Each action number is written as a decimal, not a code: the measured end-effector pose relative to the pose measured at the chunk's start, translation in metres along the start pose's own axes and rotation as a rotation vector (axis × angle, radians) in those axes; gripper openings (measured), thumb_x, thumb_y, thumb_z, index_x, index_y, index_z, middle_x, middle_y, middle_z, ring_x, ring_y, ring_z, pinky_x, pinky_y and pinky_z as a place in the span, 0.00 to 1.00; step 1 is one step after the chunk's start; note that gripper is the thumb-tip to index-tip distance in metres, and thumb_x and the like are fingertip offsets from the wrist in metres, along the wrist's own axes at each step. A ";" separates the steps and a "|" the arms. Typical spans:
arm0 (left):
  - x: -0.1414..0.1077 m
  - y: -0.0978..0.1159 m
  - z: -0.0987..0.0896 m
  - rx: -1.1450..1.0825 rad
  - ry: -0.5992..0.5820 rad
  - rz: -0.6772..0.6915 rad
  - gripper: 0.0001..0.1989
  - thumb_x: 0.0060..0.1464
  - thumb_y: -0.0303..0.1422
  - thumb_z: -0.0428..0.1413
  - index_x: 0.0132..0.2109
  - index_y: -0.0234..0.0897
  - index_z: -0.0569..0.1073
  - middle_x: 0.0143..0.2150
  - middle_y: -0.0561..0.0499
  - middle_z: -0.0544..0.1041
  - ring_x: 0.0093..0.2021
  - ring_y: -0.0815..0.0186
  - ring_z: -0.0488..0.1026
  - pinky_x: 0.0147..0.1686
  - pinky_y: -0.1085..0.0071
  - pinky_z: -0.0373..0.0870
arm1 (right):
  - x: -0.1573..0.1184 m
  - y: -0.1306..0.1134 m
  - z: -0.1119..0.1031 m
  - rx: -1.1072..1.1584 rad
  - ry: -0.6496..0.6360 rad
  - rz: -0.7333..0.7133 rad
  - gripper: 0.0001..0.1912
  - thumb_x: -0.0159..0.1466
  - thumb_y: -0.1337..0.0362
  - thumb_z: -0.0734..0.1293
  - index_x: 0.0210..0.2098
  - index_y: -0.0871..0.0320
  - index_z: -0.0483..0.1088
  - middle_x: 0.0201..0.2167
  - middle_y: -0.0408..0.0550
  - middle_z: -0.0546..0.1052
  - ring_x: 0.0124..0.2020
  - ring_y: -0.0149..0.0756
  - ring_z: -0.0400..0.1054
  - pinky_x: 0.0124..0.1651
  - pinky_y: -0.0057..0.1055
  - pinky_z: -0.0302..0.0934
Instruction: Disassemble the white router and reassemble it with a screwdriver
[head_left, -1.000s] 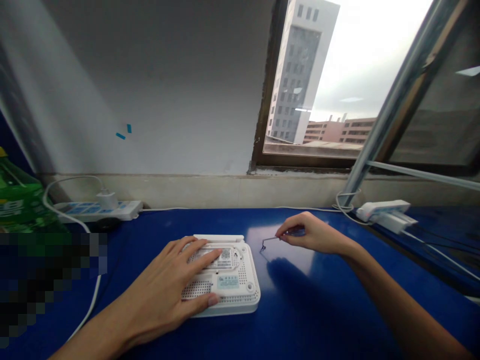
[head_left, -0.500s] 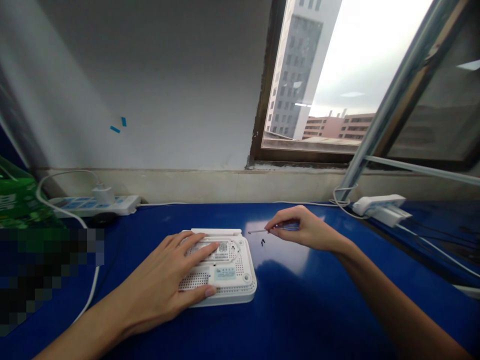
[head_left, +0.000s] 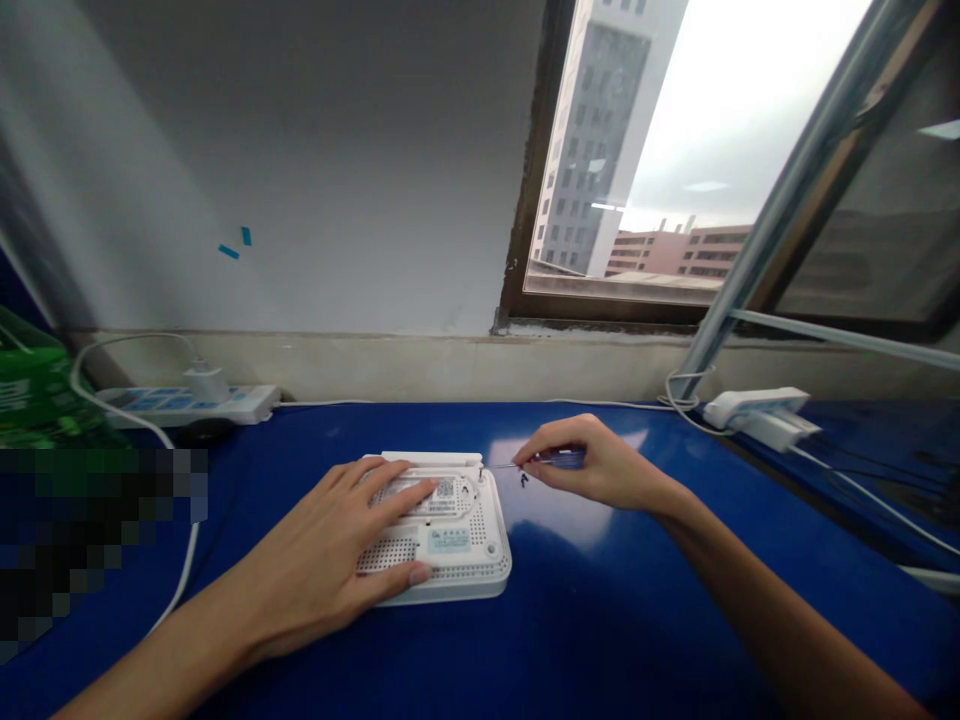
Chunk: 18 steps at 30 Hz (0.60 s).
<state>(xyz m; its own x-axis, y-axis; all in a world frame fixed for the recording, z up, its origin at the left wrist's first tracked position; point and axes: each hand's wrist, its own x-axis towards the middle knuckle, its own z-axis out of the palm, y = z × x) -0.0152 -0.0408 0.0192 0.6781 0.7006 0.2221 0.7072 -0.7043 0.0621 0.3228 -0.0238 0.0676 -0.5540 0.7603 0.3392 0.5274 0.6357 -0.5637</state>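
A white router [head_left: 491, 520] lies underside up on the blue table, its vent holes, label and antenna [head_left: 431, 459] showing. My left hand [head_left: 367, 535] rests flat on its left part, fingers spread, covering some of the vents. In my right hand [head_left: 592, 462], thumb and fingers pinch a thin screwdriver [head_left: 504, 466] with a clear purplish handle. Its tip points left at the router's far right corner, where a small dark screw [head_left: 481, 473] shows; whether they touch, I cannot tell. Several small dark screws [head_left: 524, 481] lie on the table just below the right fingertips.
On the left, a power strip [head_left: 255, 402] with a white plug stands by the wall, near a green bag [head_left: 45, 390]. A white cable [head_left: 187, 570] runs down the left side. Another power strip [head_left: 757, 408] is at the back right, beside a metal pole [head_left: 701, 360].
My right hand has moved left with the screwdriver, bringing its tip to the router's far right corner. A dark screw now shows there. My left hand stays on the router.
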 end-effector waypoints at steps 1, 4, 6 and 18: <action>0.000 0.000 0.000 0.003 -0.007 -0.002 0.35 0.63 0.58 0.50 0.72 0.61 0.54 0.72 0.49 0.62 0.68 0.42 0.62 0.62 0.41 0.61 | 0.000 0.001 0.000 -0.007 -0.001 0.000 0.09 0.63 0.69 0.69 0.42 0.58 0.81 0.37 0.48 0.83 0.37 0.35 0.77 0.40 0.29 0.69; 0.001 0.002 -0.002 0.005 -0.031 -0.016 0.35 0.63 0.59 0.49 0.72 0.61 0.53 0.72 0.49 0.61 0.68 0.42 0.61 0.62 0.40 0.61 | 0.000 0.003 0.002 -0.030 -0.017 -0.013 0.09 0.63 0.70 0.70 0.41 0.57 0.82 0.37 0.47 0.83 0.37 0.35 0.77 0.40 0.30 0.69; 0.002 0.003 -0.003 0.003 -0.042 -0.025 0.35 0.63 0.59 0.49 0.72 0.60 0.54 0.72 0.49 0.61 0.69 0.41 0.60 0.62 0.39 0.61 | 0.000 0.003 0.003 -0.037 -0.047 -0.024 0.10 0.63 0.71 0.70 0.41 0.57 0.82 0.37 0.47 0.83 0.37 0.35 0.77 0.41 0.30 0.70; 0.001 0.001 -0.001 -0.006 -0.089 -0.041 0.35 0.63 0.60 0.47 0.73 0.61 0.51 0.74 0.49 0.57 0.70 0.41 0.58 0.64 0.37 0.58 | -0.001 0.002 0.000 -0.031 -0.073 -0.057 0.10 0.65 0.69 0.69 0.43 0.55 0.81 0.41 0.48 0.81 0.40 0.36 0.75 0.44 0.33 0.71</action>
<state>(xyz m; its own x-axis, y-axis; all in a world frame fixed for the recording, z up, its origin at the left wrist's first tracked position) -0.0143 -0.0405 0.0204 0.6640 0.7360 0.1320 0.7336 -0.6754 0.0752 0.3241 -0.0227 0.0658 -0.6285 0.7120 0.3132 0.5130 0.6821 -0.5211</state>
